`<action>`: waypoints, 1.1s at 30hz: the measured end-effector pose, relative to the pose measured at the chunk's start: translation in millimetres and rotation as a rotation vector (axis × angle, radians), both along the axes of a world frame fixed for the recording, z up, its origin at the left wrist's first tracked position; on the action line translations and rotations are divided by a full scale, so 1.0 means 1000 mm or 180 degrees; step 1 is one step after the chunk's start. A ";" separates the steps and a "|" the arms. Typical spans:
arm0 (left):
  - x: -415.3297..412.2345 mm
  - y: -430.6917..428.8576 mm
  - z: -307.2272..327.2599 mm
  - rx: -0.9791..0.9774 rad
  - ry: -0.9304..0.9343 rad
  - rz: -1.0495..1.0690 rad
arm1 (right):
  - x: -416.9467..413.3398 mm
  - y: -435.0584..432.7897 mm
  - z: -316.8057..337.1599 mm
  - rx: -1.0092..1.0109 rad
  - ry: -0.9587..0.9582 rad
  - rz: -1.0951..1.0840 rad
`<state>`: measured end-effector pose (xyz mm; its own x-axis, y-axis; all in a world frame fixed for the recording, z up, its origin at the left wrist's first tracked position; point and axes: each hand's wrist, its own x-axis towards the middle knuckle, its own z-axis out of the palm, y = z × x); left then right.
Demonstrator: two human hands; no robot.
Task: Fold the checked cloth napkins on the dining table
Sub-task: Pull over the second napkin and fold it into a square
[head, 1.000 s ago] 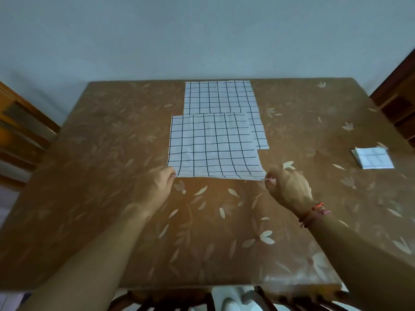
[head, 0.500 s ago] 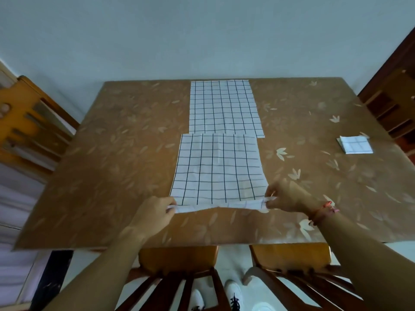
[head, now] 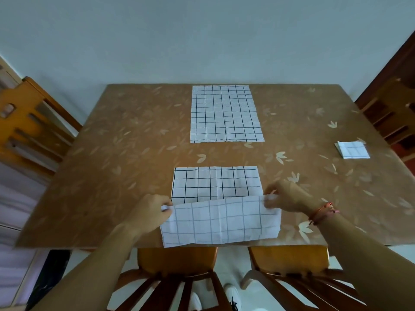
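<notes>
View from above a brown leaf-patterned dining table (head: 112, 164). A checked cloth napkin (head: 220, 209) lies at the near edge, directly in front of the person. Its near half is lifted and turned over, showing the paler underside, with the fold line right along the table's edge.

The left hand (head: 152, 212) pinches the flap's left corner between thumb and fingers. The right hand (head: 289, 196), a red cord at its wrist, pinches the right corner the same way.

The cloth looks thin, light and limp. It sags a little between the two hands, so it will likely hold a crease only if laid flat and pressed. The corners seem the best places to hold, kept taut so the edges line up.

A second napkin (head: 225, 113) lies flat at the far side, well apart, with bare table between the two – room to carry the flap forward. A small folded napkin (head: 352, 149) sits near the right edge. The fold line could slip off the near edge, where two chair backs (head: 177, 261) stand just below.
</notes>
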<state>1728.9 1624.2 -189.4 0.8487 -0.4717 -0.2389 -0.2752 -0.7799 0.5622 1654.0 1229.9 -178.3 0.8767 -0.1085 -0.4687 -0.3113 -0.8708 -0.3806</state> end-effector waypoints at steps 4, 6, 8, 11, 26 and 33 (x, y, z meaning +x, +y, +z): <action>0.016 -0.012 0.000 -0.0122 -0.0354 0.0137 | 0.010 -0.007 0.001 0.0156 -0.0324 -0.0388; 0.027 -0.017 0.001 -0.0127 -0.0457 0.0164 | 0.015 -0.011 -0.001 0.0249 -0.0438 -0.0597; 0.038 -0.023 0.003 -0.0114 -0.0539 0.0228 | 0.018 -0.015 -0.005 0.0483 -0.0367 -0.0842; 0.052 -0.033 0.002 -0.0073 -0.0642 0.0346 | 0.019 -0.017 -0.015 0.0879 0.0034 -0.1203; 0.133 -0.064 -0.039 -0.0007 -0.0455 0.0674 | 0.054 -0.025 -0.082 0.1271 -0.0194 -0.2134; 0.110 -0.064 -0.063 0.0130 0.0316 0.1407 | 0.077 -0.025 -0.102 0.1000 -0.0138 -0.2394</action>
<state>1838.6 1559.8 -252.0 0.9385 -0.0578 -0.3403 0.1429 -0.8325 0.5354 1731.4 1204.6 -280.3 0.6396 -0.5445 -0.5426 -0.7496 -0.2854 -0.5972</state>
